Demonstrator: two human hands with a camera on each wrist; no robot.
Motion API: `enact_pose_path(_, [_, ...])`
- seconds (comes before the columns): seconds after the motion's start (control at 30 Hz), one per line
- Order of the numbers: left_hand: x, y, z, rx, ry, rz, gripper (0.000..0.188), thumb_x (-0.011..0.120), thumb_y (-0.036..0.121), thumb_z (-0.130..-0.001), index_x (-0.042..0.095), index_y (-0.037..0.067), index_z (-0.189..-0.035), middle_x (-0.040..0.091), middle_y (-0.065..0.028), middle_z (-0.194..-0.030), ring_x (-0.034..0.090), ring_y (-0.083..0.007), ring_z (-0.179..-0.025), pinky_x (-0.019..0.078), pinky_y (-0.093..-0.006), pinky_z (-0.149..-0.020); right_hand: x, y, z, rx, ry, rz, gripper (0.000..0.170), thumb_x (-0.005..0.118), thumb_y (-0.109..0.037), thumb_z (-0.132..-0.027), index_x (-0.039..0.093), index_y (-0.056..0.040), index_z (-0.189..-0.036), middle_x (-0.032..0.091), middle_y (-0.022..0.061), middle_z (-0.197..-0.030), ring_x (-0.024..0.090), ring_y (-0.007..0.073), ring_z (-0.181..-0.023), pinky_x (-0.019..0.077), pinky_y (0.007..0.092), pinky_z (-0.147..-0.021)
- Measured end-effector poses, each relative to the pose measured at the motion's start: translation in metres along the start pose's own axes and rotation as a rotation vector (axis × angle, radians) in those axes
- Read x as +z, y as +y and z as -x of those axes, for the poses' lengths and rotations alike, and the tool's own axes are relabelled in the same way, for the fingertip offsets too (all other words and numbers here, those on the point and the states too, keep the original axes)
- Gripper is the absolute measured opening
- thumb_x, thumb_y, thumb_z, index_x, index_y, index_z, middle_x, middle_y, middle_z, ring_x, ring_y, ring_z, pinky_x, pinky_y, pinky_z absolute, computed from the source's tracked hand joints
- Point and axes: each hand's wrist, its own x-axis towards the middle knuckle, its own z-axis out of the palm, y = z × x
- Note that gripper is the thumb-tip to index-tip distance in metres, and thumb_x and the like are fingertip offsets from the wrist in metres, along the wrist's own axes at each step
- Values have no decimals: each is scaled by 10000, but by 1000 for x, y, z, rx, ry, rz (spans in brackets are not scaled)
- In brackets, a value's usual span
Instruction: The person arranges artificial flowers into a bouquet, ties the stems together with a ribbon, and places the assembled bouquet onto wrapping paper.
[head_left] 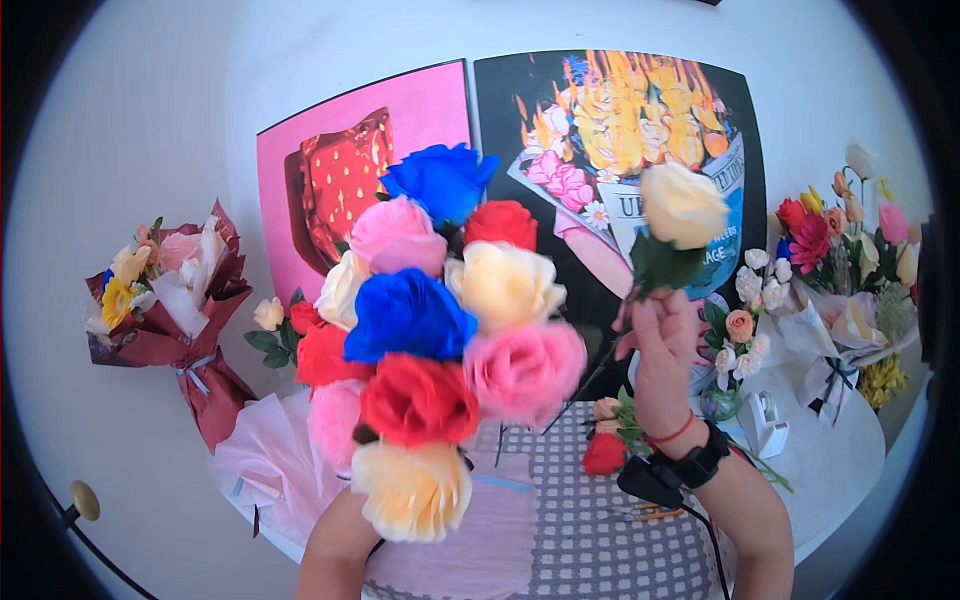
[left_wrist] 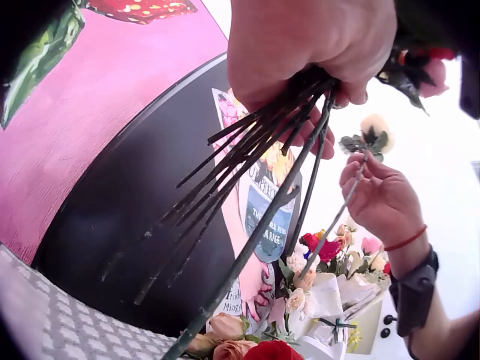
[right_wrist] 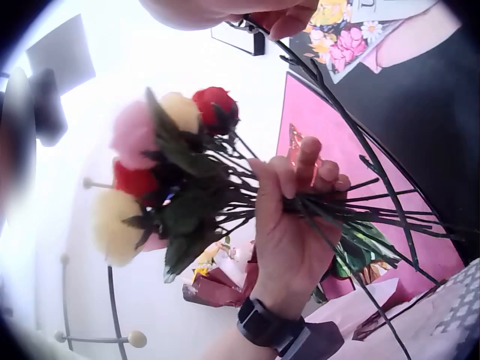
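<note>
Roses (head_left: 410,315) in a bunch are filling the left and middle of the scene, their blue, red, pink and cream heads facing the head camera. Under these blooms, the left hand (right_wrist: 289,244) is grasping the gathered stems (left_wrist: 296,105), whose ends are fanning out past it. Farther right, a red flower (head_left: 603,455) is lying low on the table. Above and right of it, a single cream rose (head_left: 684,205) is standing bloom-up, apart from the bunch and level with its upper heads. Its long stem (left_wrist: 334,219) is running down and to the left, slanting in beneath the bunch. The right hand (head_left: 665,335) is pinching that stem close below the leaves, and is lying nearer this rose than the left hand is. At far right, a wrapped bouquet (head_left: 850,330) is standing beyond the right arm.
</note>
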Motion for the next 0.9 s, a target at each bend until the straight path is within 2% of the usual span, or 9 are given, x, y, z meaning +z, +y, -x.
enact_pose_path(0.1, [-20, -8, 25, -16, -44, 92, 216, 541, 236, -845, 534, 54, -960, 600, -66, -842, 570, -156, -817, 454, -290, -751, 8, 6, 1, 56, -58, -4, 189, 439, -102, -903, 427, -26, -1076, 524, 42, -880, 508, 63, -728, 388, 138, -510])
enact_pose_path(0.17, [-24, -11, 30, -28, -69, 151, 220, 535, 245, -842, 536, 54, -952, 600, -69, -840, 570, -162, -814, 455, -296, -749, 13, 11, 4, 19, -103, -76, 227, 438, -93, -902, 421, -25, -1118, 533, 43, -899, 520, 65, -747, 414, 148, -544])
enact_pose_path(0.27, [-28, -14, 36, -53, -94, 230, 228, 528, 259, -839, 539, 54, -940, 601, -74, -838, 570, -173, -810, 456, -305, -745, 20, 11, 15, 93, -228, -264, 324, 443, -58, -890, 369, -31, -1204, 546, 39, -1008, 524, 57, -798, 426, 168, -587])
enact_pose_path(0.37, [-31, -17, 43, -85, -113, 310, 237, 520, 272, -835, 542, 54, -928, 602, -79, -835, 571, -183, -806, 457, -315, -742, 27, 9, 15, 59, -214, -241, 343, 441, -63, -892, 353, -34, -1222, 543, 41, -1058, 526, 61, -831, 418, 165, -584])
enact_pose_path(0.57, [-38, -16, 40, -150, -162, 469, 259, 504, 298, -829, 549, 55, -903, 603, -90, -830, 571, -203, -797, 458, -333, -735, 14, 6, 10, 86, -164, -107, 216, 423, -64, -897, 402, -37, -1110, 502, 15, -853, 492, 60, -746, 382, 159, -569])
enact_pose_path(0.63, [-37, -17, 40, -170, -171, 522, 267, 499, 307, -826, 551, 55, -895, 604, -93, -829, 571, -210, -794, 459, -340, -732, 7, 8, 14, 89, -238, -26, 263, 406, -64, -901, 380, -35, -1161, 511, 16, -881, 479, 52, -758, 379, 164, -577])
enact_pose_path(0.77, [-32, -19, 41, -209, -190, 632, 284, 489, 325, -822, 556, 55, -879, 605, -100, -826, 571, -223, -789, 460, -352, -728, 9, 12, 29, 180, -289, -58, 331, 390, -53, -901, 337, -37, -1227, 516, 22, -943, 458, 45, -766, 372, 167, -592])
enact_pose_path(0.83, [-29, -20, 40, -226, -199, 685, 293, 483, 334, -819, 558, 55, -871, 605, -103, -824, 571, -230, -786, 461, -358, -726, 11, 11, 32, 251, -384, -99, 385, 378, -37, -898, 296, -45, -1273, 514, 32, -1021, 445, 41, -772, 365, 170, -603])
enact_pose_path(0.9, [-25, -20, 39, -244, -208, 736, 303, 478, 343, -817, 560, 55, -863, 606, -107, -822, 571, -237, -783, 462, -364, -723, 11, 19, 37, 250, -393, -63, 389, 380, -24, -893, 295, -44, -1272, 511, 46, -1065, 452, 47, -789, 363, 167, -608])
